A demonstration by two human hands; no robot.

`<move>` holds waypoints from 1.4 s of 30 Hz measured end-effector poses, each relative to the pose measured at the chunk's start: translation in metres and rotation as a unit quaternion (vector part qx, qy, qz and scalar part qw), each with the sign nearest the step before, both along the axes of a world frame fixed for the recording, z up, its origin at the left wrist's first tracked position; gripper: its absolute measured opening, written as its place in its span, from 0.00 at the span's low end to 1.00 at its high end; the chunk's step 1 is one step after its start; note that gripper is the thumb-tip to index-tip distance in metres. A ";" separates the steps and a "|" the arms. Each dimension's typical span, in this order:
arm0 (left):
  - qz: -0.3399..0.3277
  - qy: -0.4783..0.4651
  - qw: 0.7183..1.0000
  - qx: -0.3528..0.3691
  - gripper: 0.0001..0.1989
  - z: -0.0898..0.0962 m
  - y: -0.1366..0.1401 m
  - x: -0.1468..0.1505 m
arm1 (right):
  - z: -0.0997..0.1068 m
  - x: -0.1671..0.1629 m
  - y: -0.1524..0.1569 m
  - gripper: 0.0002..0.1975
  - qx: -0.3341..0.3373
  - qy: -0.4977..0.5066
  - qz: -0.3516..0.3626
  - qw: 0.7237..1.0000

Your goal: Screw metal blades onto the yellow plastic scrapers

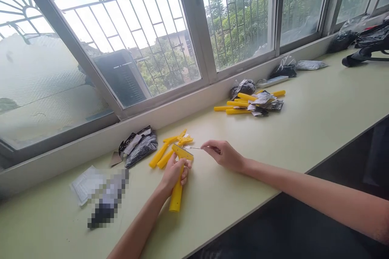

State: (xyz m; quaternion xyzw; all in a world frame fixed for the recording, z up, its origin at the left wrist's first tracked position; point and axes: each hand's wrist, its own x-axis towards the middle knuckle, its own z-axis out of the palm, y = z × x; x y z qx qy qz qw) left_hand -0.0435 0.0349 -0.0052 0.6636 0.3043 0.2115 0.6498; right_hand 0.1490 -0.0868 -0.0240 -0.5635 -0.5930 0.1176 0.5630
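Yellow scraper point(176, 195) sits over the worktop point(227, 200), your left hand point(172, 173) wrapped round it just below the head, likely for steadiness, while your right hand point(224, 156) pinches a thin rod point(197, 147), probably for fine aim, yellow parts point(158, 156) within reach.

Tabletop point(322, 105), right: broad passage on far side of right forearm point(279, 176).
Far middle: lane to window ledge point(188, 110) between nearer yellow scrapers point(158, 156) and far yellow pile point(238, 104).
Between hands: narrow gap, left hand point(174, 170) to right hand point(225, 156), crossed by thin metal tool point(197, 147).
Held scraper point(175, 198): juts nearward, obstructing.
Left: black bag point(142, 150) blocks ledge; room nearward of clear packet point(86, 184).
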 end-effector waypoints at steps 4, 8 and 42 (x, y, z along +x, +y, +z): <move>0.000 -0.011 1.000 0.023 0.19 -0.002 -0.001 0.002 | -0.002 -0.002 -0.001 0.14 -0.023 -0.047 -0.007 0.999; -0.008 -0.006 0.999 0.032 0.18 0.000 -0.006 0.005 | -0.003 0.000 0.001 0.13 -0.028 -0.055 0.014 0.998; -0.019 0.031 0.992 0.118 0.14 0.004 -0.003 0.010 | 0.009 0.000 0.014 0.18 -0.167 -0.075 0.002 0.983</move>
